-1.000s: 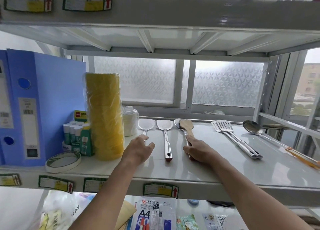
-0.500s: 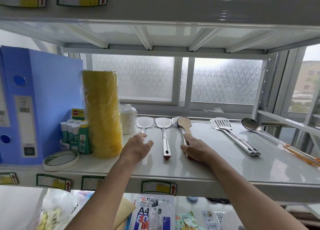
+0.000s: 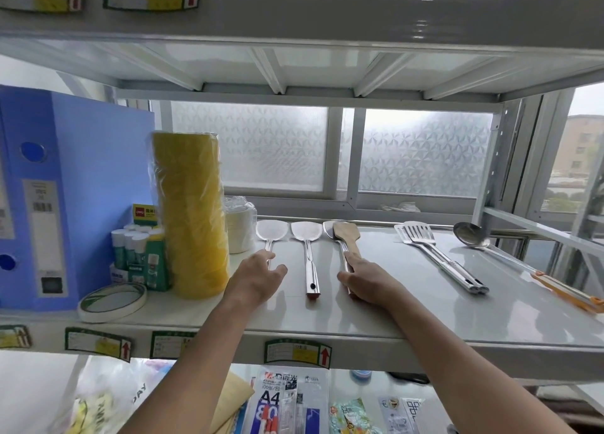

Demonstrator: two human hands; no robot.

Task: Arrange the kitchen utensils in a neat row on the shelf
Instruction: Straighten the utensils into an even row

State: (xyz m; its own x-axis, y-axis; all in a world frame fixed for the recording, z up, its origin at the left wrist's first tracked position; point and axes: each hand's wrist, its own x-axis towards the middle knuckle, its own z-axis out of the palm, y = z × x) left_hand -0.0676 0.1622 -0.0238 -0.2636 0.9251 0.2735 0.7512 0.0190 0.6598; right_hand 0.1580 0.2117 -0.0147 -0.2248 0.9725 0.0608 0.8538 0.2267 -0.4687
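Observation:
Several utensils lie on the grey shelf (image 3: pixel 425 319), heads toward the window. My left hand (image 3: pixel 258 280) covers the handle of the leftmost steel spatula (image 3: pixel 271 234). Beside it lies a second steel spatula (image 3: pixel 307 263) with a red handle end, untouched. My right hand (image 3: pixel 369 281) rests on the handle of a wooden spatula (image 3: pixel 346 234), which overlaps another steel spatula (image 3: pixel 328 229) under it. Further right, a pair of slotted turners (image 3: pixel 438 260) lies slanted. A ladle (image 3: pixel 470 234) with an orange handle is angled toward the right edge.
On the left stand a blue binder (image 3: pixel 81 188), a wrapped yellow tape stack (image 3: pixel 192 211), a glue stick box (image 3: pixel 143 257), a flat tape roll (image 3: pixel 112 301) and a white stack (image 3: pixel 240 224). The upper shelf (image 3: pixel 294 18) hangs close overhead. A post (image 3: pixel 490 172) bounds the right.
Both hands stay on the same handles and the utensils keep their places. Only the view has shifted slightly.

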